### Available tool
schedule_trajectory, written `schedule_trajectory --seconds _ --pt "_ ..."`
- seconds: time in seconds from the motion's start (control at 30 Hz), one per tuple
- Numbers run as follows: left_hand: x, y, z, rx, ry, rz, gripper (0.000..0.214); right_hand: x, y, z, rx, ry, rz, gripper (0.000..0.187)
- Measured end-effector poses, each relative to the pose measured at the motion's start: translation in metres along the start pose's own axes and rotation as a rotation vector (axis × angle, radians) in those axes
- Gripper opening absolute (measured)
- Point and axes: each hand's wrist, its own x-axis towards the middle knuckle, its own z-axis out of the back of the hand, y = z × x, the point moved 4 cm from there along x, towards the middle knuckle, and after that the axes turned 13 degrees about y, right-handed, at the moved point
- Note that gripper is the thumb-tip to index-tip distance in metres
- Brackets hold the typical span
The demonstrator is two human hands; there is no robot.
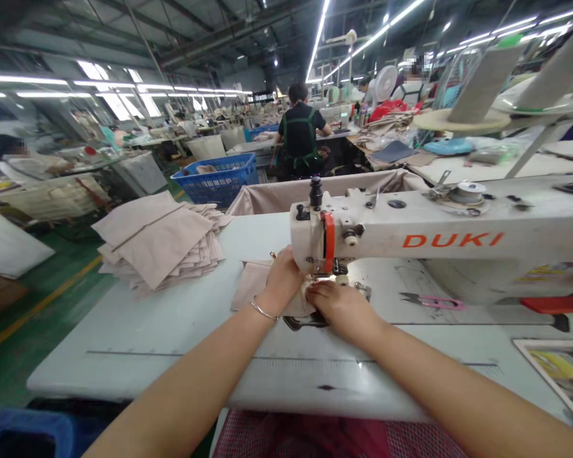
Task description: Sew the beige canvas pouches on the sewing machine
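Note:
A beige fabric piece (251, 283) lies on the white table under the head of the white DUKI sewing machine (439, 238). My left hand (282, 278), with a thin bracelet at the wrist, rests on the fabric just left of the needle, fingers curled down onto the cloth. My right hand (341, 305) presses on the same fabric right in front of the presser foot, fingers bent and close together. Both hands nearly touch each other at the needle area.
A stack of cut beige fabric pieces (160, 245) sits at the table's left. Pink-handled thread snips (434, 301) lie right of the needle. A blue basket (222, 178) and a seated person's back (300, 137) are beyond the table. Thread cones (482, 83) stand at right.

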Motion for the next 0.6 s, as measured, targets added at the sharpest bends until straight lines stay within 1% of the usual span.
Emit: schedule_trajectory --seconds 0.03,0.1,0.23,0.33,0.47,0.6 --pt "0.001 -0.002 -0.002 -0.009 0.0 -0.017 0.022 -0.004 -0.002 0.0 0.002 -0.002 0.005 0.026" --pt "-0.007 -0.004 -0.005 -0.034 -0.003 -0.044 0.018 -0.014 -0.001 -0.002 0.006 -0.012 0.021 0.026" --pt "-0.038 -0.008 -0.013 -0.076 0.014 -0.143 0.02 -0.028 0.006 -0.006 0.018 -0.052 0.022 0.028" --pt "-0.054 -0.01 -0.018 -0.088 0.046 -0.23 0.026 -0.03 0.008 -0.005 0.026 -0.096 0.021 0.029" --pt "-0.058 -0.008 -0.022 -0.088 0.059 -0.279 0.031 -0.028 0.011 -0.001 0.029 -0.113 0.031 0.029" --pt "-0.059 -0.009 -0.02 -0.076 0.049 -0.321 0.031 -0.027 0.014 0.001 0.027 -0.076 0.032 0.03"
